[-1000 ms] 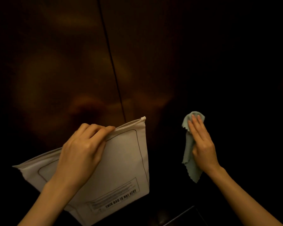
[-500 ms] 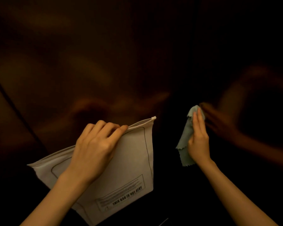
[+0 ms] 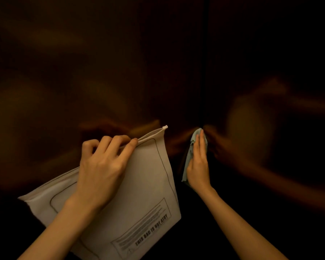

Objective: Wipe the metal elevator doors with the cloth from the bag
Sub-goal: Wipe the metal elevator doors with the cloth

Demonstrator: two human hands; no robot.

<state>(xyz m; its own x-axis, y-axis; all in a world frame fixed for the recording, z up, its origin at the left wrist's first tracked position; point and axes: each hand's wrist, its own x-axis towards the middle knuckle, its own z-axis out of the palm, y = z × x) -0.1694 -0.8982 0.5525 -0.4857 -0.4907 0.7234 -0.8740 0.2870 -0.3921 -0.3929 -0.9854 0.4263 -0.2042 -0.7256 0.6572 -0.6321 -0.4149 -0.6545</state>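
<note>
Dark brown metal elevator doors (image 3: 101,62) fill the view, dimly lit, with a vertical seam (image 3: 204,62) right of centre. My left hand (image 3: 103,166) grips the top zip edge of a white plastic bag (image 3: 148,194) with printed text, held in front of the door. My right hand (image 3: 199,164), fingers straight, presses a pale green cloth (image 3: 190,147) flat against the metal just left of the seam. The cloth's lower part is partly hidden behind my palm.
Blurred reflections of my hands and arms show in the door panels, strongest on the right panel (image 3: 251,137). The lower edge of the view is black and nothing can be made out there.
The view has swung right, so the seam now sits right of centre. My right hand with the cloth has slid up to the seam. The left hand keeps its hold on the bag.
</note>
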